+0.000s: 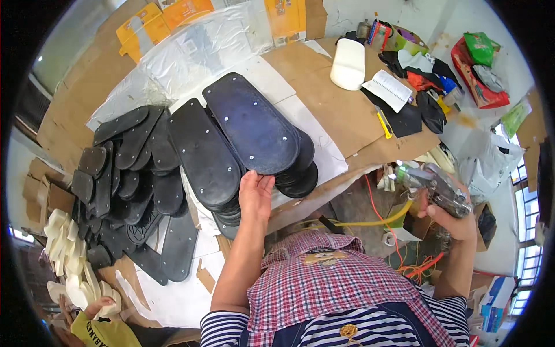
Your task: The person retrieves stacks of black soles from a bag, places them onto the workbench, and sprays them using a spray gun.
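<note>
My left hand (256, 194) has its fingertips at the near rounded edge of a dark blue-black panel (245, 118), which has small metal studs along its rim. This panel lies on top of a stack. Touching it on the left is a second stack, topped by a similar black panel (203, 153). Off to the right, away from the panels, my right hand (454, 217) grips a metal spray gun (436, 188), its nozzle end toward the left. Part of the gun is hidden by my fingers.
Several loose black panels (136, 139) heap up on the left, beside cream pieces (72, 254). A yellow cutter (384, 122), a notebook (388, 90) and a white pad (348, 65) lie at the far right. A yellow hose (370, 223) hangs below. Another person's yellow sleeve (107, 332) shows lower left.
</note>
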`<action>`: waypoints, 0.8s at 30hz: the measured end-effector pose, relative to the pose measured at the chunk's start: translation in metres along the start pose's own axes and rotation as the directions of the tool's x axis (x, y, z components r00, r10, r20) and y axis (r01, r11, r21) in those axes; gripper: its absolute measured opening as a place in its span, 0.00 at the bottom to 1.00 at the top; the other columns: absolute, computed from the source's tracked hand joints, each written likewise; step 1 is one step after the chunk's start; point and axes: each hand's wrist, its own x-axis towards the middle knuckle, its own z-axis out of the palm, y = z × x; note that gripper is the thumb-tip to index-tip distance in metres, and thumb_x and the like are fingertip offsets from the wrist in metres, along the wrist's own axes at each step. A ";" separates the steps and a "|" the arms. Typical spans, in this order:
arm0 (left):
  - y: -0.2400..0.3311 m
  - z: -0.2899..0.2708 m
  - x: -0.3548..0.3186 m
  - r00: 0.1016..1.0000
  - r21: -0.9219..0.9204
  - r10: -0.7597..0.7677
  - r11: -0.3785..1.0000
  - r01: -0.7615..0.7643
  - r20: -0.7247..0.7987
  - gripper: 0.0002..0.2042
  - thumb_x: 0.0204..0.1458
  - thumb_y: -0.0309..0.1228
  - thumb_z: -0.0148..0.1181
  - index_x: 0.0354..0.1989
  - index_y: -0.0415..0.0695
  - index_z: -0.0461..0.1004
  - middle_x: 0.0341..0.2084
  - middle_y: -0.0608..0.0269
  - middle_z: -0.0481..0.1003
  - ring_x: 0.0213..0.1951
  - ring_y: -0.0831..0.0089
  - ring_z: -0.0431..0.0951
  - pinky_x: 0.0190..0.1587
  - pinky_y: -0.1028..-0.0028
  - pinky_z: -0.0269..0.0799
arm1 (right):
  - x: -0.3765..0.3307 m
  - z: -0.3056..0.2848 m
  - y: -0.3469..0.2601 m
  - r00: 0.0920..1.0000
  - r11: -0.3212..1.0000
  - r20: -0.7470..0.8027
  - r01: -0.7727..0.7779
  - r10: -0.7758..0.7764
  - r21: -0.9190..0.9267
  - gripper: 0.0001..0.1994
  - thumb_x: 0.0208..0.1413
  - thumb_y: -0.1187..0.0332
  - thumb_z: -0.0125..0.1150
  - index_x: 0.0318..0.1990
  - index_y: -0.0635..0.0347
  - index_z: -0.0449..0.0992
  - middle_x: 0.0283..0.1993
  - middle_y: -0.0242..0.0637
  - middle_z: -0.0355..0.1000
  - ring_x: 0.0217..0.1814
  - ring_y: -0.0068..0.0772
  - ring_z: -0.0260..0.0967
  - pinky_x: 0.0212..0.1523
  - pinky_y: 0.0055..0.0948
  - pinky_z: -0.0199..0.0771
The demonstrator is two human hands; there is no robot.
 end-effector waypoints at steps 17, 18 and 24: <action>0.179 -0.002 0.004 0.876 -0.142 0.452 0.891 -0.432 0.168 0.09 0.52 0.26 0.50 0.42 0.41 0.67 0.40 0.59 0.72 0.42 0.68 0.73 0.48 0.67 0.70 | 0.023 0.057 0.019 0.956 0.996 0.283 0.087 -0.077 -0.022 0.28 0.44 0.76 0.61 0.57 0.65 0.62 0.36 0.32 0.70 0.38 0.20 0.67 0.41 0.22 0.68; 0.217 -0.010 0.014 0.799 -0.231 0.558 0.827 -0.512 0.223 0.15 0.54 0.32 0.50 0.48 0.40 0.64 0.44 0.55 0.69 0.49 0.64 0.69 0.52 0.62 0.66 | 0.025 0.067 0.017 0.947 0.997 0.313 0.083 -0.077 -0.006 0.28 0.45 0.76 0.61 0.57 0.65 0.62 0.37 0.32 0.70 0.38 0.20 0.67 0.41 0.23 0.68; 0.291 -0.059 -0.007 0.762 -0.307 0.647 0.720 -0.622 -0.026 0.50 0.46 0.58 0.53 0.65 0.56 0.22 0.66 0.58 0.25 0.65 0.48 0.41 0.62 0.46 0.43 | 0.040 0.106 0.008 0.927 0.992 0.355 0.122 -0.123 0.023 0.28 0.45 0.76 0.61 0.57 0.64 0.61 0.38 0.34 0.71 0.40 0.19 0.66 0.43 0.22 0.67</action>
